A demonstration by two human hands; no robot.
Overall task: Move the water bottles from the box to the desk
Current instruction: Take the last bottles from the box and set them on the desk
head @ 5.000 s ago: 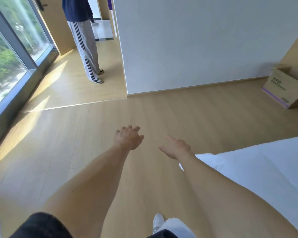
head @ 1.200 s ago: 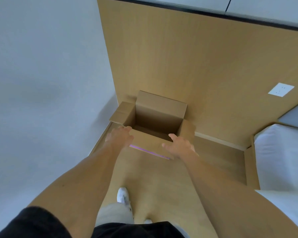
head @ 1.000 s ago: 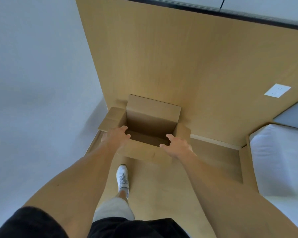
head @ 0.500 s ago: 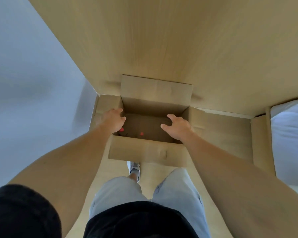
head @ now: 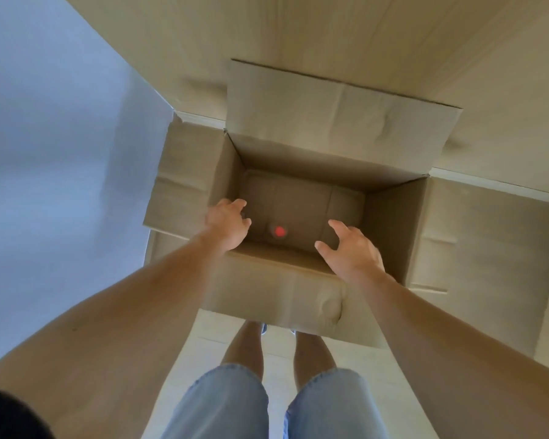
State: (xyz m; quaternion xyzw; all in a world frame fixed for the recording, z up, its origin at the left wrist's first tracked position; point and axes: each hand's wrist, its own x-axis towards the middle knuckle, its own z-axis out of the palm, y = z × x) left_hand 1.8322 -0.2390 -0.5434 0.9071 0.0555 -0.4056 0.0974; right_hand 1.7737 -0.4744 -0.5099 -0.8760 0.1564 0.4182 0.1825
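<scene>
Pale wall: a plain grey-white wall [head: 45, 160] fills the left side, meeting the wooden panel at the corner where the carton stands.
Left flap: the carton's left cardboard flap [head: 184, 182] is folded outward toward the wall, creased along its lower part.
Left hand: the left hand [head: 227, 224] hangs over the near-left part of the opening, fingers loosely curled downward, holding nothing; whether it touches the rim is unclear.
Box: a brown corrugated cardboard box [head: 276, 293] sits on the floor in the corner, all four flaps splayed open, its near wall facing the person.
Water bottle: a bottle with a red round cap [head: 279, 231] stands upright in the dim near-left part of the box floor, between the two hands and below them; its clear body is barely visible in the shadow. Another bottle may be hidden under the left hand; I cannot tell.
Right hand: the right hand [head: 351, 250] is over the near-right part of the opening, fingers spread wide and slightly bent, gripping nothing.
Legs: bare legs in light blue denim shorts [head: 235, 403] stand just in front of the box.
Wooden panel: a light wood-grain panel [head: 330, 33] rises behind the box.
</scene>
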